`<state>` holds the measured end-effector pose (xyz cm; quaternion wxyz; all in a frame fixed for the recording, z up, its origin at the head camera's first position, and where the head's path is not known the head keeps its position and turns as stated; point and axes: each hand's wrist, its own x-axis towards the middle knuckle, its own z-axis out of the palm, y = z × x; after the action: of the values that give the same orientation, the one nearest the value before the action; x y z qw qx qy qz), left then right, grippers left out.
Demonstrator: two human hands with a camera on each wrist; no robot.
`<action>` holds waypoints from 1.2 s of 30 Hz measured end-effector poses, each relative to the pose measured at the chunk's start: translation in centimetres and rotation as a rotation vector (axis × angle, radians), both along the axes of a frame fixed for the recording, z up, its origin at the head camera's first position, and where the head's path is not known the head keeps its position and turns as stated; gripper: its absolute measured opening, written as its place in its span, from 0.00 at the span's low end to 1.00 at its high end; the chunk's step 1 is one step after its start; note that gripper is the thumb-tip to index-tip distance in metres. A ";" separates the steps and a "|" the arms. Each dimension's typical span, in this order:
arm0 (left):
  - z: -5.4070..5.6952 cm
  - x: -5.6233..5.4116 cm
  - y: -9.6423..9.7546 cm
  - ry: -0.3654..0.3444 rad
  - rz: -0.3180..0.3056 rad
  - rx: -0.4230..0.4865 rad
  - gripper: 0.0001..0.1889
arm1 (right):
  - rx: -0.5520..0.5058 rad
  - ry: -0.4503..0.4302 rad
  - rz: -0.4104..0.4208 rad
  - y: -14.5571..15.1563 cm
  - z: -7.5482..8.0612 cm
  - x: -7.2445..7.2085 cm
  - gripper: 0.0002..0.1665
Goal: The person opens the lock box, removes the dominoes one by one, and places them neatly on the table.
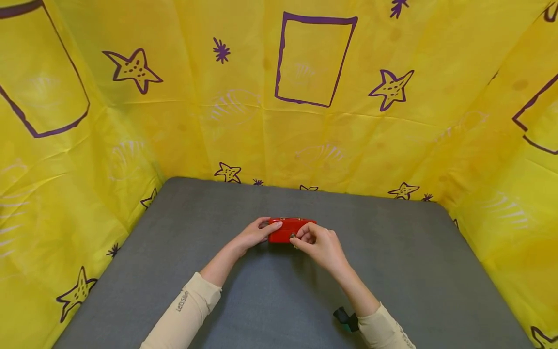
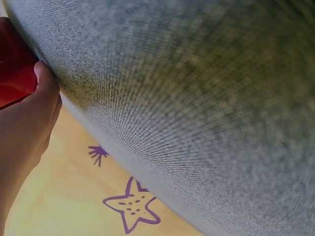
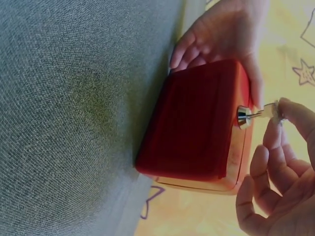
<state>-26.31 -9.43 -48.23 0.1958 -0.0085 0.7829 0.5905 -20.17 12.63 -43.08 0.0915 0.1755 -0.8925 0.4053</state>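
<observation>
A red metal cash box (image 1: 281,236) stands on the grey table in the head view, its lid side toward the person. The left hand (image 1: 253,235) grips the box's left end, thumb over the near top edge and fingers behind. In the right wrist view a round silver lock (image 3: 243,117) sits in the box's face. The right hand (image 1: 321,245) pinches a small key (image 3: 266,112) between thumb and forefinger, its shaft lined up with the lock and its tip right at the keyhole. The other right fingers are loosely curled beside the box.
The grey cloth-covered table (image 1: 209,203) stretches around the box. Yellow sheeting (image 1: 244,135) with purple starfish drawings hangs along the back and both sides. A dark device (image 1: 346,320) sits by the right sleeve cuff.
</observation>
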 end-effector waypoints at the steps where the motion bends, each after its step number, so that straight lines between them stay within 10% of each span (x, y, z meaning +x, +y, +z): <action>1: 0.0 0.0 0.0 -0.004 0.001 0.001 0.46 | -0.003 0.002 -0.005 0.0 0.0 0.0 0.11; 36: 0.2 -0.3 -0.1 -0.036 -0.018 0.027 0.47 | -0.018 -0.105 0.014 -0.1 0.1 -1.1 0.07</action>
<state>-26.63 -9.54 -48.07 0.2154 -0.0097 0.7713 0.5988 -21.29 12.57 -42.95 0.0434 0.1595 -0.8911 0.4226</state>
